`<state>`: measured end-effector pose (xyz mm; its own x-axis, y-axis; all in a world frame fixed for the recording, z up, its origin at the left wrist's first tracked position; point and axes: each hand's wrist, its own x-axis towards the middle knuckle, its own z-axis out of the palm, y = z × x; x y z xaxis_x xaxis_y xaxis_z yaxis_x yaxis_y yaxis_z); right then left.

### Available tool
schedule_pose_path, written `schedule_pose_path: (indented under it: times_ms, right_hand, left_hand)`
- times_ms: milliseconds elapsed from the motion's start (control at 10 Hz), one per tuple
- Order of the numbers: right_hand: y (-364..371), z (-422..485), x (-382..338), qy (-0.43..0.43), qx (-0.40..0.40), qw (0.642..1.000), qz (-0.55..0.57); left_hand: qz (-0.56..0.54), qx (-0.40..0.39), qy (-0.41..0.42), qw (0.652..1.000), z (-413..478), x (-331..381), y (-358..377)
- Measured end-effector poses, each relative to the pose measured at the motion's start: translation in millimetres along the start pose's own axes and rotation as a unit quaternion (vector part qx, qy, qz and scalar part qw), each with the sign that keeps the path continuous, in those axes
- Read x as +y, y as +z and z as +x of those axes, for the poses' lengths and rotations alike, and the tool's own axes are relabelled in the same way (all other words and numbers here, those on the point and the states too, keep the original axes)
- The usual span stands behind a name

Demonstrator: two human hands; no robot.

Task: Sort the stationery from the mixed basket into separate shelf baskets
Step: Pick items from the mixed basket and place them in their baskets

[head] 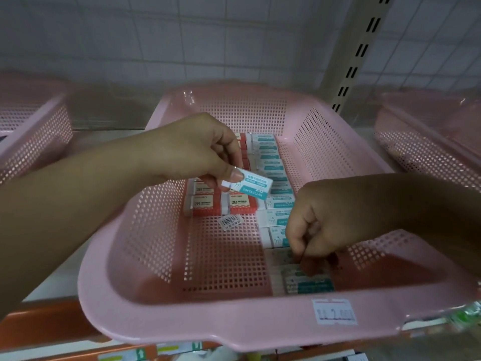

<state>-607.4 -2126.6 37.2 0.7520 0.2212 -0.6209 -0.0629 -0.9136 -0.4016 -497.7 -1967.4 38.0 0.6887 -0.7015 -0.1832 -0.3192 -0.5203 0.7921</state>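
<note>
A pink perforated shelf basket [208,324] fills the middle of the view. Inside it a row of teal-and-white erasers [270,162] runs front to back along the right, with red-sleeved 2B erasers [208,201] beside them. My left hand [192,149] pinches one teal-and-white eraser [251,185] between thumb and fingers above the red ones. My right hand [312,222] reaches down with curled fingertips onto the front erasers [302,280] of the teal row; what its fingertips grip is hidden.
A loose barcode sticker [231,221] lies on the basket floor. A price label [334,312] is stuck on the front rim. More pink baskets stand at the left [33,136] and right [429,142]. A slotted shelf upright [356,56] rises behind.
</note>
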Motion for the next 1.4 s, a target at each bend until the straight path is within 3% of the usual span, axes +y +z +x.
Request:
schedule_pose_path:
  times_ms: [100, 400, 600, 900, 1200, 1400]
  right_hand:
    - [-2.9, 3.9, 1.1, -0.066, -0.013, 0.998, -0.011]
    - [-4.2, 2.2, -2.0, -0.083, -0.027, 0.996, -0.025]
    - [-0.6, -1.2, -2.2, -0.102, 0.006, 0.995, 0.003]
    - [2.7, 3.7, -7.6, -0.162, 0.035, 0.981, -0.1]
    - [-0.6, -6.7, -12.3, -0.098, 0.02, 0.994, -0.048]
    - [1.7, -5.3, -11.7, -0.109, 0.009, 0.993, -0.037]
  left_hand:
    - [-0.002, -0.003, -0.001, 1.0, -0.3, -0.1, -0.3]
    - [-0.002, 0.004, 0.003, 1.0, -1.9, 0.3, -0.3]
    - [-0.002, 0.003, 0.004, 1.0, -2.8, 0.8, -0.3]
    - [0.019, 0.0, 0.008, 1.0, -3.9, 0.0, 0.8]
    - [0.01, 0.003, 0.011, 1.0, -2.6, 0.2, 0.1]
    - [0.01, 0.001, 0.01, 1.0, -1.6, -0.2, -0.4]
